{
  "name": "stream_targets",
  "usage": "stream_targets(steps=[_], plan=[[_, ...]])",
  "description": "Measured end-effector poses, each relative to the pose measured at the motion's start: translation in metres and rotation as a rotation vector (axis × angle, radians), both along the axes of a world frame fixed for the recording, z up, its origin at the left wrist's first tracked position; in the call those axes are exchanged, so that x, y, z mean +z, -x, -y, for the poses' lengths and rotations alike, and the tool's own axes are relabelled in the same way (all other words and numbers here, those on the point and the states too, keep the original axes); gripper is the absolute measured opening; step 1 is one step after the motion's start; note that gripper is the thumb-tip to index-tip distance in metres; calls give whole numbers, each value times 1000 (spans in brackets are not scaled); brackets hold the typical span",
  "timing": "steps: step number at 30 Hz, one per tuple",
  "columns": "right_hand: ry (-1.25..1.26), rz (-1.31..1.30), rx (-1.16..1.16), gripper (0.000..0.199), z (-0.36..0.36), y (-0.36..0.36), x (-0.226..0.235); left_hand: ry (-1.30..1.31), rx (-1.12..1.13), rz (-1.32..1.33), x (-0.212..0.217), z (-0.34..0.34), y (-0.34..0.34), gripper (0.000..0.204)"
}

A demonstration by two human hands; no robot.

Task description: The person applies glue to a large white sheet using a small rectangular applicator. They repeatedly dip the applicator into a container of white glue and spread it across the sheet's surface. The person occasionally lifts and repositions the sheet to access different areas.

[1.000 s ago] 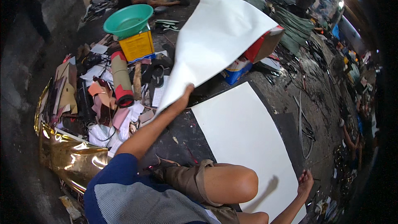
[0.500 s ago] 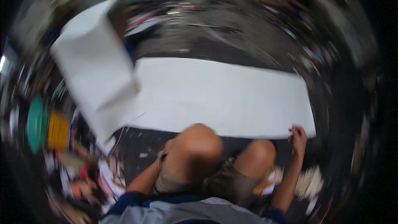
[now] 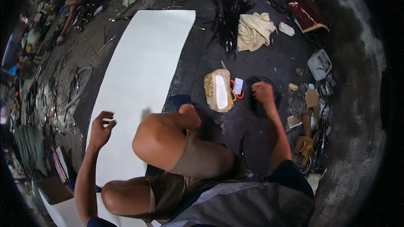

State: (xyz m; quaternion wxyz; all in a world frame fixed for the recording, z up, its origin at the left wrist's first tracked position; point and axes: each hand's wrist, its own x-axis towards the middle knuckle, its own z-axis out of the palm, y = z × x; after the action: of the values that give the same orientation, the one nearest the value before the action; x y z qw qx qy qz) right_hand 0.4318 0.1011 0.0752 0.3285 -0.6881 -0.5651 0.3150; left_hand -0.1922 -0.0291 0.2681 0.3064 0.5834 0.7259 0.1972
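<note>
A long white sheet point(image 3: 141, 59) lies on the dark floor to the left of and under my bent legs. My left hand point(image 3: 102, 129) hovers at its left edge, with thumb and fingers apart and nothing seen in them. My right hand point(image 3: 264, 92) is over a dark, roundish thing point(image 3: 275, 96) on the floor; its fingers are curled, and what they hold, if anything, is hidden. Between my knees and that hand stands a tan oblong block point(image 3: 209, 94) with a white-filled hollow. Beside it lie red and yellow loop handles point(image 3: 240, 96) and a small white card point(image 3: 238, 86).
Farther off are a crumpled cream cloth point(image 3: 254, 31), a bundle of black strips point(image 3: 229, 17) and a small white box point(image 3: 286, 29). Along the right lie a clear plastic container point(image 3: 320, 64), a dark red sheet point(image 3: 306, 11) and scraps. Another person's arm point(image 3: 75, 1) shows far left.
My view has swung to the right, so the sheet now runs away from me on the left. The folded white piece has left the upper left. My right hand is now at the dark thing.
</note>
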Motion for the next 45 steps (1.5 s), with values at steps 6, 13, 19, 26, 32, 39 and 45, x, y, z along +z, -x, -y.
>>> stream_targets(steps=[6, 13, 19, 26, 32, 39, 45], plan=[[11, 363, -314, 44, -15, 33, -92, 271, -221, 280, -79, -124, -146, 60], [296, 390, -374, 77, -28, 97, -51, 454, -236, 293, -185, -161, -259, 109], [338, 483, -326, 73, -33, 84, -47, 497, -365, 458, -183, -172, -302, 112], [244, 621, -249, 41, -31, 80, -46, 462, -321, 461, -195, -168, -309, 93], [90, 422, -325, 31, -34, 73, 2, 312, -346, 264, -230, -173, -302, 92], [-202, 347, 269, 18, -43, 158, 95, 256, -227, 247, -219, -172, -277, 97], [-205, 822, 692, 12, -70, 251, 69, 253, -52, 343, -164, -172, -237, 96]])
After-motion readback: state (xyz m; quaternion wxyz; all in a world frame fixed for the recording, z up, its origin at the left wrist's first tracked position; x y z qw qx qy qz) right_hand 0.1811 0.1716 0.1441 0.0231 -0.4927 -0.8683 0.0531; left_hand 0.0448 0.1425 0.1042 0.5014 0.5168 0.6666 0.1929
